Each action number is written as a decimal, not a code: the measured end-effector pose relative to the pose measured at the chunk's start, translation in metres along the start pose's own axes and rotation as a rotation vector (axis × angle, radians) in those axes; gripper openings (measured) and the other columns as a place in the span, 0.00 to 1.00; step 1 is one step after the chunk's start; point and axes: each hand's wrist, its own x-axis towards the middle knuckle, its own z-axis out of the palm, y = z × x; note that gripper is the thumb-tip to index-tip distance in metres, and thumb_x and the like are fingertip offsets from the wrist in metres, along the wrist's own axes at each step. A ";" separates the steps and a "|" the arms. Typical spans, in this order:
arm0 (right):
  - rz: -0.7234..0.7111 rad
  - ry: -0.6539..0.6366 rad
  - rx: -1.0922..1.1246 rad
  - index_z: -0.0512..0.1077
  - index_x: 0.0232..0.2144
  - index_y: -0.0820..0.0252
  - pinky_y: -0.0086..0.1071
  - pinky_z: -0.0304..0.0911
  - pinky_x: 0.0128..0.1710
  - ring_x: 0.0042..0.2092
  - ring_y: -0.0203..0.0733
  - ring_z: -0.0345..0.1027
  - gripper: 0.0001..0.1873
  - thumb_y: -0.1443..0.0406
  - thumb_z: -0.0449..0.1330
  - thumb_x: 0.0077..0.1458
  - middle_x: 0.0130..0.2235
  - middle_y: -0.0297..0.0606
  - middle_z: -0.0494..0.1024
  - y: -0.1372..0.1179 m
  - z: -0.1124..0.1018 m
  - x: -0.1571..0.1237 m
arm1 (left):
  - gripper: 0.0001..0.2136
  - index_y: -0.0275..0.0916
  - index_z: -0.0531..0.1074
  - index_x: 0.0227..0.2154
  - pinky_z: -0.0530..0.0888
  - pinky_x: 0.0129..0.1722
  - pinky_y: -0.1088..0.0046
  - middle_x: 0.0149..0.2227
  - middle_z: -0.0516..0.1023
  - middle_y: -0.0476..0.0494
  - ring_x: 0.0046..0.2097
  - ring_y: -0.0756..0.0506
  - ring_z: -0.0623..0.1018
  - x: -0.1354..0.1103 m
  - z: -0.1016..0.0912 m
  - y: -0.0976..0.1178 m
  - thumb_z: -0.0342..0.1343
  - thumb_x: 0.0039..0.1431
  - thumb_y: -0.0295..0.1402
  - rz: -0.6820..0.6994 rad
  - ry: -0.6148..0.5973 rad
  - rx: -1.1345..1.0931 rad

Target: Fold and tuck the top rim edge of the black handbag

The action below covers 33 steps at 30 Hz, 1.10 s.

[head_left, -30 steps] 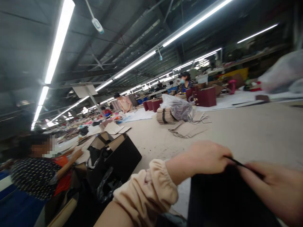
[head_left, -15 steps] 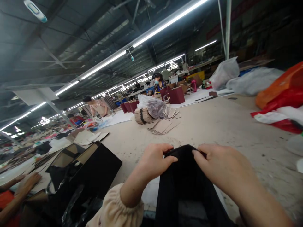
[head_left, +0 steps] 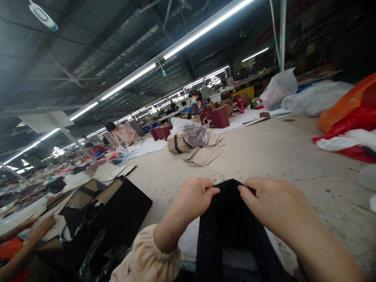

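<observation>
A black bag [head_left: 232, 219], open at the top, stands right in front of me at the near side of the table. My left hand [head_left: 195, 196] pinches its far rim at the left corner, thumb inside and fingers curled over the edge. On the right corner of the same rim, my right hand [head_left: 267, 196] grips with the thumb pressed against the fingers. The rim is drawn taut between both hands. Inside, the bag is dark, with a paler patch low down. Its lower part runs out of view.
Black bags [head_left: 117, 207] with tan linings stand at left, beside a co-worker's hands [head_left: 44, 227]. Brown card pieces [head_left: 202, 156] and a banded bundle [head_left: 178, 144] lie ahead on the table [head_left: 264, 156]. Maroon bags [head_left: 219, 117] stand farther off. Plastic bags [head_left: 346, 117] lie at right.
My left hand's thumb has drawn in closer to its fingers on the rim. My right hand keeps its grip. The co-worker's hands at left have shifted slightly right.
</observation>
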 end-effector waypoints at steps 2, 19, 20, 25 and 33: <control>-0.003 0.016 0.000 0.72 0.21 0.51 0.35 0.47 0.27 0.31 0.46 0.70 0.19 0.57 0.47 0.56 0.27 0.37 0.78 0.000 0.001 0.000 | 0.11 0.37 0.73 0.21 0.61 0.28 0.75 0.20 0.71 0.50 0.27 0.50 0.69 0.001 -0.001 0.001 0.55 0.55 0.35 -0.005 0.004 0.010; -0.019 0.027 0.050 0.70 0.20 0.53 0.35 0.47 0.27 0.30 0.45 0.70 0.18 0.59 0.47 0.55 0.26 0.38 0.78 -0.003 0.003 0.000 | 0.14 0.39 0.76 0.30 0.62 0.27 0.76 0.24 0.73 0.52 0.28 0.50 0.69 0.015 0.000 -0.008 0.57 0.53 0.46 0.074 -0.142 -0.152; -0.016 0.028 0.052 0.70 0.20 0.53 0.35 0.46 0.27 0.30 0.45 0.69 0.17 0.59 0.47 0.55 0.26 0.38 0.77 -0.003 0.003 0.000 | 0.14 0.38 0.76 0.27 0.61 0.27 0.76 0.22 0.71 0.52 0.27 0.51 0.67 0.018 0.001 -0.005 0.55 0.55 0.45 0.082 -0.139 -0.129; -0.034 0.040 0.057 0.71 0.20 0.53 0.34 0.46 0.27 0.31 0.45 0.70 0.17 0.60 0.48 0.55 0.27 0.37 0.78 -0.002 0.003 0.000 | 0.16 0.37 0.68 0.17 0.56 0.25 0.74 0.17 0.62 0.53 0.24 0.52 0.62 0.023 0.006 0.008 0.54 0.57 0.39 0.072 -0.049 0.043; -0.026 0.043 0.057 0.72 0.21 0.54 0.34 0.47 0.27 0.31 0.43 0.70 0.18 0.59 0.48 0.56 0.28 0.38 0.79 -0.003 0.001 0.001 | 0.15 0.37 0.68 0.18 0.59 0.25 0.75 0.19 0.65 0.52 0.25 0.52 0.64 0.020 0.009 0.007 0.51 0.58 0.38 0.103 -0.044 0.033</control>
